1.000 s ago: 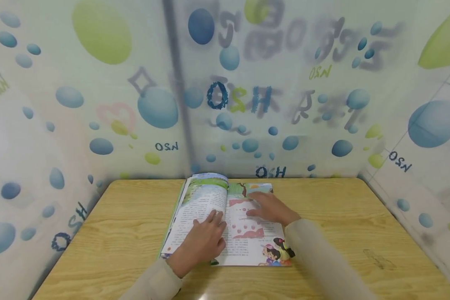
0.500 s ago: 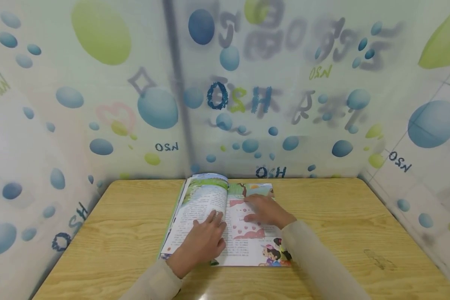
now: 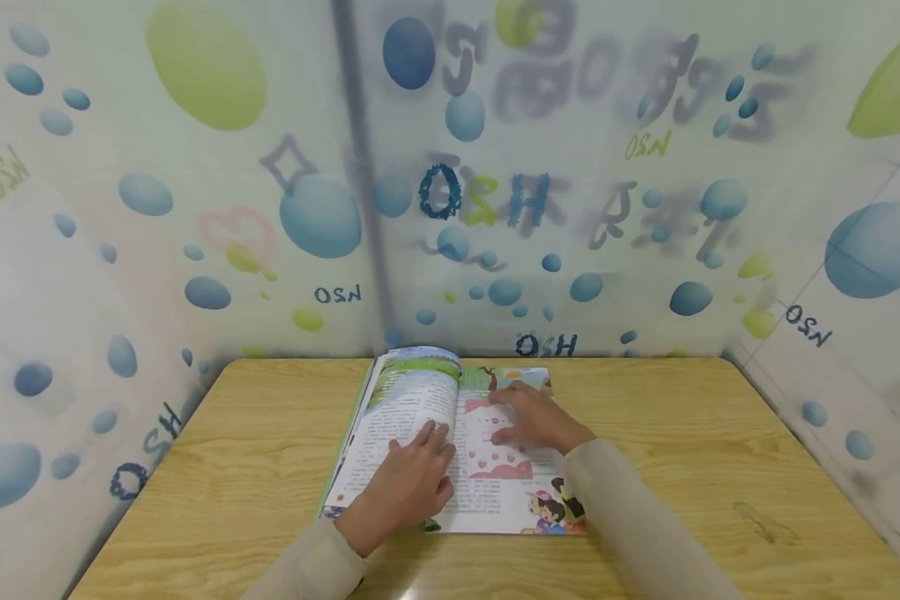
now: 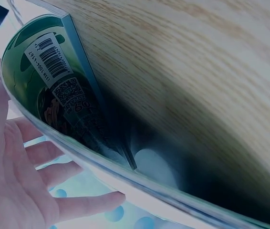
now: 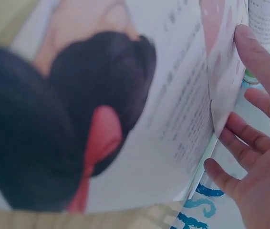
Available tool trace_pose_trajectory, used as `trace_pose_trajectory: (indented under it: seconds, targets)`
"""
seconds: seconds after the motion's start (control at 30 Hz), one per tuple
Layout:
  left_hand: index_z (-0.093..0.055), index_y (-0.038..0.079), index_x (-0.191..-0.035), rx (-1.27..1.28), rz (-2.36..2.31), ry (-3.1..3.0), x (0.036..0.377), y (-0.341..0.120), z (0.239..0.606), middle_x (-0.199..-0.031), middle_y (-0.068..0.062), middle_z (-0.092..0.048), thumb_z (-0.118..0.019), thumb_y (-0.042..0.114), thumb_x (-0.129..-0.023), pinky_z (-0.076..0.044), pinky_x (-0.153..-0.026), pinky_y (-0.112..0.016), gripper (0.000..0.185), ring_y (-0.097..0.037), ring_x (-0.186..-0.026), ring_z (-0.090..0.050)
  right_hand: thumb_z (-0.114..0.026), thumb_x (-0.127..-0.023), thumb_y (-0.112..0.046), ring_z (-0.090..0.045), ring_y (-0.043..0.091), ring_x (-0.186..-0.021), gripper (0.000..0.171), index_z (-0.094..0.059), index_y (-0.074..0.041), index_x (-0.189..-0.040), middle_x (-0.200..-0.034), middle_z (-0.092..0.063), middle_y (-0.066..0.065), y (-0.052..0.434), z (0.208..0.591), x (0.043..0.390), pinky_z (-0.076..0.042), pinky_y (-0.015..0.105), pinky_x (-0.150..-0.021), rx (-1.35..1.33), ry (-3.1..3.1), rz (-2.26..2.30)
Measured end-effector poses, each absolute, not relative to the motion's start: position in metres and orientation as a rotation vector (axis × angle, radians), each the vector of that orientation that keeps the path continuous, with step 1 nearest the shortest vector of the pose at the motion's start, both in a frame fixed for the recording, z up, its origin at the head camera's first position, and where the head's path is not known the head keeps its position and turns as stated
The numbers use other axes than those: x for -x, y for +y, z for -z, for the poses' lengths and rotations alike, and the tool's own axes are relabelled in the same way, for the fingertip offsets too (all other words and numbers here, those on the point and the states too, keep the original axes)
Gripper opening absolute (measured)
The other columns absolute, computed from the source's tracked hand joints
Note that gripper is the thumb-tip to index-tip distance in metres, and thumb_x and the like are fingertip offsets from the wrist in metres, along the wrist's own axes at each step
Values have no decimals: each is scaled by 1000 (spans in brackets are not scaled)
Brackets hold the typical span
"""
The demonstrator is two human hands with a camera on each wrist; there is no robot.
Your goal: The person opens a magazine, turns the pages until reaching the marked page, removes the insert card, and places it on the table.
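Observation:
In the head view an open magazine (image 3: 378,437) lies on the table, its left-hand pages bowed up. A pink-and-white sheet (image 3: 498,468) with small printed shapes lies on its right page. My left hand (image 3: 411,477) rests on the left page near the fold, fingers extended. My right hand (image 3: 540,421) touches the upper part of the pink sheet, thumb and fingers spread apart. In the left wrist view the green back cover (image 4: 30,38) with a barcode shows under the curved pages. In the right wrist view the thumb and fingertips touch the sheet's side (image 5: 224,78).
A wooden table (image 3: 690,467) carries the magazine, which lies toward its far edge. Patterned curtain-like walls (image 3: 600,225) with blue and green dots stand behind and at both sides. A faint dark mark (image 3: 761,521) shows on the table at the right.
My right hand has shifted slightly to the left over the pink sheet. The left hand stays on the left page, and the head view has turned a little.

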State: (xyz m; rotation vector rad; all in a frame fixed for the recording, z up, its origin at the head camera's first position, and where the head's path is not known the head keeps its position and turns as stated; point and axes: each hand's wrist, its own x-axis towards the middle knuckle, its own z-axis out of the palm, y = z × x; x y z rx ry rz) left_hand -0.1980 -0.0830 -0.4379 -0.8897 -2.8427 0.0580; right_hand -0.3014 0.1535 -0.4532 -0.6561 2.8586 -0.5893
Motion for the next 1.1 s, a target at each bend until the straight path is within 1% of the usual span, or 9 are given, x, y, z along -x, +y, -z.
trace_pose_trajectory:
  seconds: [0.13,0.2,0.33,0.5,0.63,0.8,0.93,1.03,1.1]
  targets:
    - [-69,7,-119,891,-64,-2827,198,-83,438,-139,-13,-56,-63,29,-90,-54,-73,-60,37,-32,-132,-50,-85,-78,-37,-52,27,-124,70,-59,-17,-139,-135,-55,6,160,455,302,-37,52,-107,690,2892,638]
    - [-69,7,-120,893,-63,-2829,198,-84,438,-140,-13,-56,-63,29,-91,-54,-73,-61,37,-32,-132,-50,-85,-78,-36,-50,28,-127,68,-60,-16,-137,-137,-55,6,165,457,301,-37,52,-109,691,2894,679]
    - [-68,7,-121,892,-68,-2838,198,-84,437,-140,-14,-55,-62,29,-91,-53,-75,-63,38,-33,-133,-49,-84,-80,-31,-46,28,-133,56,-63,-17,-131,-139,-57,4,173,459,298,-35,52,-111,640,2868,774]
    - [-68,6,-121,886,-68,-2843,197,-84,435,-140,-14,-56,-63,29,-91,-53,-75,-63,38,-34,-132,-50,-81,-84,-21,-52,27,-127,43,-67,-16,-124,-132,-61,3,179,459,296,-40,50,-107,620,2820,914]
    - [-68,7,-121,886,-51,-2856,197,-85,434,-140,-14,-56,-63,29,-91,-53,-76,-64,38,-34,-132,-50,-74,-89,-11,-56,29,-122,38,-66,-12,-126,-127,-64,5,186,457,293,-44,50,-104,699,2768,1050]
    - [-68,7,-122,887,-38,-2862,197,-86,434,-140,-14,-56,-63,29,-92,-53,-77,-65,38,-34,-132,-50,-62,-94,-1,-57,30,-117,33,-67,-7,-126,-126,-64,9,191,450,288,-46,52,-100,723,2676,1196]
    - [-68,7,-122,885,-42,-2870,197,-87,434,-141,-14,-55,-63,30,-92,-53,-77,-65,38,-34,-133,-50,-53,-96,4,-56,27,-112,36,-67,-6,-127,-129,-63,12,198,447,287,-47,47,-96,707,2639,1244]
    - [-68,7,-122,886,-37,-2876,197,-86,433,-141,-14,-55,-63,30,-92,-53,-77,-64,38,-34,-133,-49,-48,-96,6,-54,28,-112,39,-67,-5,-128,-131,-62,13,206,444,286,-46,43,-93,709,2617,1284]
    - [-68,7,-122,887,-33,-2879,197,-86,432,-141,-14,-55,-63,30,-92,-53,-77,-63,38,-34,-133,-49,-46,-95,7,-53,30,-115,41,-67,-5,-128,-133,-61,14,212,441,286,-44,41,-90,714,2600,1317]
